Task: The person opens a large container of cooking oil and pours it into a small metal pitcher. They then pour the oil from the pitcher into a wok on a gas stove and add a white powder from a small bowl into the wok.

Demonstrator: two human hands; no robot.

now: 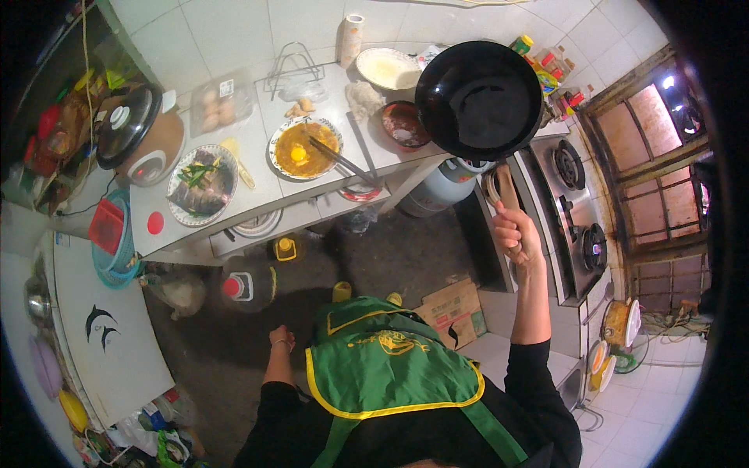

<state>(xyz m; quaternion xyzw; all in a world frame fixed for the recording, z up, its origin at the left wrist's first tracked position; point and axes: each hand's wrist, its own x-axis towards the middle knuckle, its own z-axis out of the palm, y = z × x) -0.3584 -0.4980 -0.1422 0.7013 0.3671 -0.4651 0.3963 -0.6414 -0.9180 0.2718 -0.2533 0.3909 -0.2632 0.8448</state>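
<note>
My right hand grips the handle of a black wok, raised beside the gas stove. A little dark sheen shows on the wok's inner surface. A small bluish flame appears at the stove's near burner. My left hand hangs low at my side, fingers curled, with nothing visible in it. On the tiled counter, a patterned bowl holds beaten egg with one whole yolk; chopsticks rest across its rim. Left of it, a plate carries fish pieces topped with chopped greens.
A rice cooker, an egg carton, a cream-coloured plate and a red-brown bowl stand on the counter. Below are a gas cylinder and a large plastic jug. Seasoning bottles stand behind the wok.
</note>
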